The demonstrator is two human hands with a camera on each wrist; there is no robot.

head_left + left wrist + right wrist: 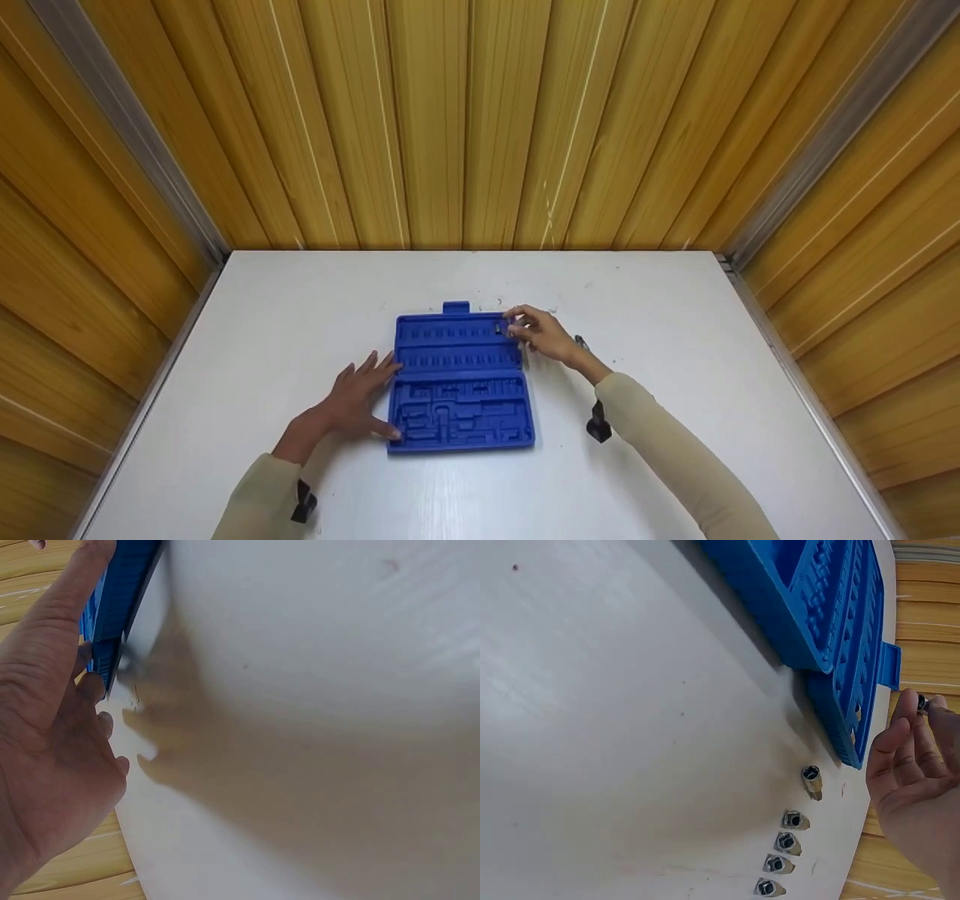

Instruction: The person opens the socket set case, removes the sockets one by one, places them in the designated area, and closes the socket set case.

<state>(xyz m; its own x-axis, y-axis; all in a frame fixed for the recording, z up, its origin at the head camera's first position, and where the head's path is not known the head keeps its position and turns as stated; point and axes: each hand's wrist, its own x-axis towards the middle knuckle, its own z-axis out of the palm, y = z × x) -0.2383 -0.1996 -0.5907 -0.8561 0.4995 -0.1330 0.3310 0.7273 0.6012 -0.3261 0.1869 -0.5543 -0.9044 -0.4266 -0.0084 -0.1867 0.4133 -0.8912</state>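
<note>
A blue plastic socket case [463, 369] lies unfolded on the white table, its moulded slots facing up. My left hand [358, 396] rests along the case's left edge, fingers spread and thumb at the lower left corner. Over the upper right corner of the case, my right hand [546, 335] pinches a small metal socket [923, 703] between thumb and fingertips. Below those fingers, something small and metallic [498, 328] sits in the top row of slots. In the left wrist view, the left thumb touches the case's side [124, 604].
Several loose sockets stand in a line right of the case, the nearest socket [811, 778] slightly apart; my right forearm mostly hides them in the head view. A latch tab [456, 307] sticks out at the case's far edge. Yellow wood-look panels [465, 135] enclose the table [300, 315].
</note>
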